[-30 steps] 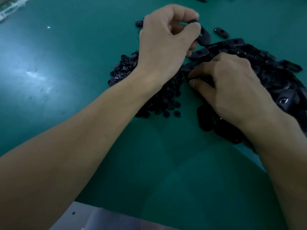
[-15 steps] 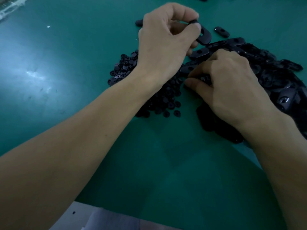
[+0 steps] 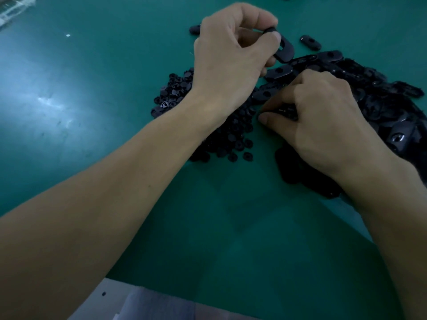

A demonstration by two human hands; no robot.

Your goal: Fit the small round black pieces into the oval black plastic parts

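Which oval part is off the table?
The oval part pinched in the left grip, held above the pile; the others lie in it or loose on the mat.

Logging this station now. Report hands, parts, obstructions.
Left hand grips one oval part, held up. Right hand curled down between round pieces and oval pile, catch unclear. Nothing in the way.
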